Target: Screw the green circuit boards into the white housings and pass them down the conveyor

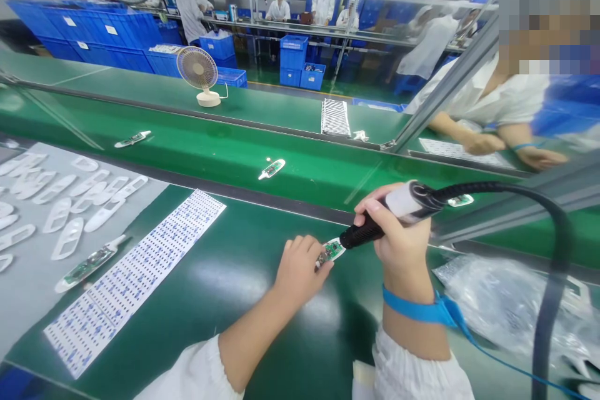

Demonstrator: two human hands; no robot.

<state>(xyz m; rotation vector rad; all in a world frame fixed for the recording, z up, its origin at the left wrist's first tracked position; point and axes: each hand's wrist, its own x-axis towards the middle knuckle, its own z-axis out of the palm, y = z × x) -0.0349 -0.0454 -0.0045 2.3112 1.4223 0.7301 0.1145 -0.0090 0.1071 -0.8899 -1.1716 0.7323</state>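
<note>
My right hand (400, 234) is closed around an electric screwdriver (405, 200) with a pale body, black nose and thick black cord. Its nose points down and left, close to a white housing with a green circuit board (335, 250); I cannot make out whether the bit touches. Fingers of my left hand (302, 269) grip that housing against the green table and hide its left part. A blue wrist strap (415, 307) circles my right wrist. To the left lie a sheet of stickers (140, 275) and another housing with its board (91, 264).
Several empty white housings (105, 212) cover a grey mat at left. Beyond the table, a green belt (201, 162) carries housings with boards (272, 169). Clear plastic bags (501, 300) lie at right. A fan (199, 72) stands across the belt; a co-worker's arms (478, 137) are at right.
</note>
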